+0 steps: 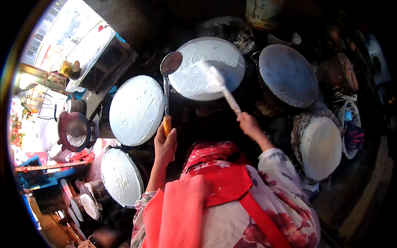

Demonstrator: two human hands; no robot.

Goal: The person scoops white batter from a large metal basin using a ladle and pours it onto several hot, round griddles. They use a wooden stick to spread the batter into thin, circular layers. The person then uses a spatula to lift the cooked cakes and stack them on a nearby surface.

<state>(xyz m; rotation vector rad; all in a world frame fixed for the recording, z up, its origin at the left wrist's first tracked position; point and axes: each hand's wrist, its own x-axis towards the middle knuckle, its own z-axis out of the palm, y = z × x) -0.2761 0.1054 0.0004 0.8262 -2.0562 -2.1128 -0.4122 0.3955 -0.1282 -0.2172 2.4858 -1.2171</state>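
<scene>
The right hand covers the near end of the spreader, whose head is blurred — its shape I cannot tell. Beyond that hand, the big pan partly hides a round thing, and the top edge cuts off a bucket. The left hand hides part of the ladle; below it — the towel, cut by the lower edge.

Shows a dim, crowded working kitchen, packed with round griddles mostly coated white, and equipped with a long-handled ladle and a red apron. Opens at left onto bright glare, possibly a street, too washed out to tell.
</scene>
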